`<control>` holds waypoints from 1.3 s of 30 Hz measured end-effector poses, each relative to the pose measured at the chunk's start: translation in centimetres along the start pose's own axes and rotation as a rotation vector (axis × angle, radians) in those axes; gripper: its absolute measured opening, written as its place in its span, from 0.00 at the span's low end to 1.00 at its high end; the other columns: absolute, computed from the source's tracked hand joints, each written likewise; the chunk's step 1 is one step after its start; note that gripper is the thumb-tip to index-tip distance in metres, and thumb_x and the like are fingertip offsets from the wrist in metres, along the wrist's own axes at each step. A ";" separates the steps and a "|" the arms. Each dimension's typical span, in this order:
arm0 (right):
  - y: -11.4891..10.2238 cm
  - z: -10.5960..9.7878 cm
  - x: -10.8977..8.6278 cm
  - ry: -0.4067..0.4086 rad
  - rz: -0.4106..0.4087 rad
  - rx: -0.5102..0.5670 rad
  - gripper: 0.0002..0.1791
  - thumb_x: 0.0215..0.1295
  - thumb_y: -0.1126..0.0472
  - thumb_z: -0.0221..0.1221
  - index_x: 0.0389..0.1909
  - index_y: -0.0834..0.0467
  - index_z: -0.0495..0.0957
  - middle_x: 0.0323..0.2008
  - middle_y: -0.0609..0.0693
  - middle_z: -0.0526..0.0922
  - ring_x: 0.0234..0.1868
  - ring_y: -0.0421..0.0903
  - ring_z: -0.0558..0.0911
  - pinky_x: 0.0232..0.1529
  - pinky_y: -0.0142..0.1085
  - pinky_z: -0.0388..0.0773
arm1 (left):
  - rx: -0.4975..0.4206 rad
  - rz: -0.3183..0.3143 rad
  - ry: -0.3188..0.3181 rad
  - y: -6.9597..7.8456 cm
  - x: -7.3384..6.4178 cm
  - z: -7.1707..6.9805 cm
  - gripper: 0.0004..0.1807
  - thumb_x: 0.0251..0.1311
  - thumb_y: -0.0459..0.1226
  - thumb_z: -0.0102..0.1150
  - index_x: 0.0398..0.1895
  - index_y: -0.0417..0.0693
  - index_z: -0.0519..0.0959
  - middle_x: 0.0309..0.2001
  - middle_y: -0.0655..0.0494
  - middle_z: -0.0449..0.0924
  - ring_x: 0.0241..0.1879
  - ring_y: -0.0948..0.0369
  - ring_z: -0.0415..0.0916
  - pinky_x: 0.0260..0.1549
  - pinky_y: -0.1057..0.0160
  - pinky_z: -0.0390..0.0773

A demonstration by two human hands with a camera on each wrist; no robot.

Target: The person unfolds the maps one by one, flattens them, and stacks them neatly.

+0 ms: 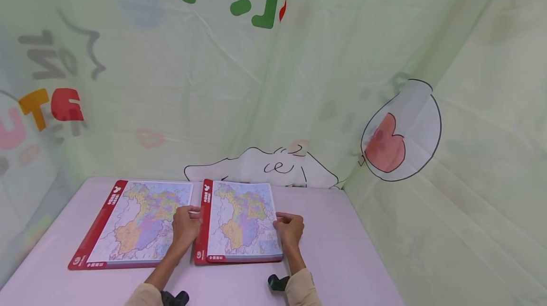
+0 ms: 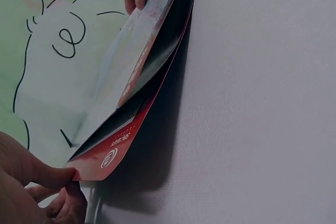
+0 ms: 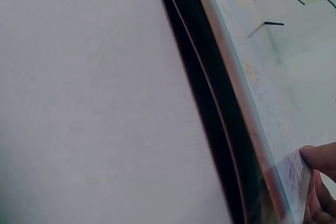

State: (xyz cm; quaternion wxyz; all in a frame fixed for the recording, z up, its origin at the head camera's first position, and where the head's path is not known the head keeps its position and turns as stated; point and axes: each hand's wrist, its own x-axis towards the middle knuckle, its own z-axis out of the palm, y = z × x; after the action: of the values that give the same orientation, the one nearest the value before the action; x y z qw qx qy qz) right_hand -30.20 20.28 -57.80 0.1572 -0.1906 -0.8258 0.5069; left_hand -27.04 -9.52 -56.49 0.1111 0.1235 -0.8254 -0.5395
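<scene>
A map board with a red left border (image 1: 241, 223), printed in several colours, lies between my two hands. My left hand (image 1: 186, 224) pinches its red edge between thumb and fingers; the left wrist view shows the red corner (image 2: 105, 163) with a round white logo in that pinch. My right hand (image 1: 291, 228) pinches the opposite, pale edge (image 3: 294, 169). From the side, layers with dark undersides (image 3: 202, 82) show gaps between them, and the near edge is raised over the table. Beside my left wrist lies a second, similar map board (image 1: 100, 230).
Both boards are on a pale pink table (image 1: 337, 249). Behind it hangs a light green printed curtain (image 1: 205, 83), and another pale curtain (image 1: 461, 230) borders the right side. Black wrist devices (image 1: 278, 282) sit at both sleeves.
</scene>
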 end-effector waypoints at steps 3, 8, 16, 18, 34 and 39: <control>0.0 -0.1 0.2 0.009 -0.011 0.008 0.12 0.57 0.74 0.74 0.41 0.61 0.94 0.30 0.55 0.89 0.33 0.49 0.83 0.38 0.36 0.76 | -0.003 -0.002 -0.013 0.2 -0.1 -0.3 0.16 0.67 0.23 0.60 0.56 0.28 0.85 0.45 0.31 0.89 0.45 0.39 0.89 0.37 0.52 0.89; 0.1 -0.3 0.9 0.027 -0.051 0.011 0.14 0.54 0.75 0.73 0.41 0.60 0.95 0.27 0.52 0.88 0.31 0.46 0.82 0.39 0.37 0.75 | -0.002 0.024 -0.005 0.3 -0.1 -1.0 0.16 0.66 0.23 0.61 0.56 0.28 0.84 0.45 0.29 0.89 0.45 0.37 0.90 0.36 0.51 0.90; -0.4 -1.7 2.0 0.051 -0.093 0.040 0.16 0.60 0.77 0.68 0.47 0.64 0.93 0.31 0.56 0.86 0.33 0.47 0.79 0.35 0.33 0.73 | 0.019 0.043 0.003 -0.5 0.5 -3.3 0.18 0.64 0.24 0.60 0.56 0.27 0.85 0.45 0.28 0.89 0.44 0.36 0.90 0.34 0.49 0.89; -0.6 -2.1 2.2 0.052 -0.089 0.054 0.17 0.63 0.78 0.67 0.50 0.65 0.92 0.34 0.59 0.87 0.34 0.48 0.79 0.35 0.31 0.73 | 0.019 0.036 0.001 -0.7 0.7 -4.1 0.18 0.66 0.24 0.59 0.57 0.27 0.84 0.47 0.27 0.89 0.45 0.35 0.90 0.34 0.49 0.89; 1.4 -7.0 4.9 0.168 -0.108 0.036 0.19 0.63 0.79 0.63 0.54 0.68 0.90 0.31 0.59 0.85 0.32 0.46 0.76 0.32 0.28 0.69 | 0.107 -0.003 0.091 -3.6 2.1 -11.2 0.23 0.70 0.30 0.62 0.64 0.24 0.79 0.56 0.21 0.84 0.48 0.28 0.88 0.34 0.44 0.92; 2.1 -8.2 5.4 0.213 -0.100 0.004 0.20 0.62 0.80 0.61 0.53 0.68 0.90 0.31 0.61 0.85 0.32 0.47 0.77 0.33 0.29 0.69 | 0.143 -0.038 0.130 -4.0 2.4 -13.1 0.24 0.70 0.31 0.63 0.64 0.23 0.78 0.58 0.20 0.82 0.49 0.26 0.87 0.35 0.40 0.92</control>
State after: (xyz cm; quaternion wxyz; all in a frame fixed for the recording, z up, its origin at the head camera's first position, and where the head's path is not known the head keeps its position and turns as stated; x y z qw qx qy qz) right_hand -30.86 30.09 -55.73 0.2698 -0.2016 -0.8119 0.4769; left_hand -24.82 -23.16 -54.91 0.1452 0.1814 -0.8503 -0.4722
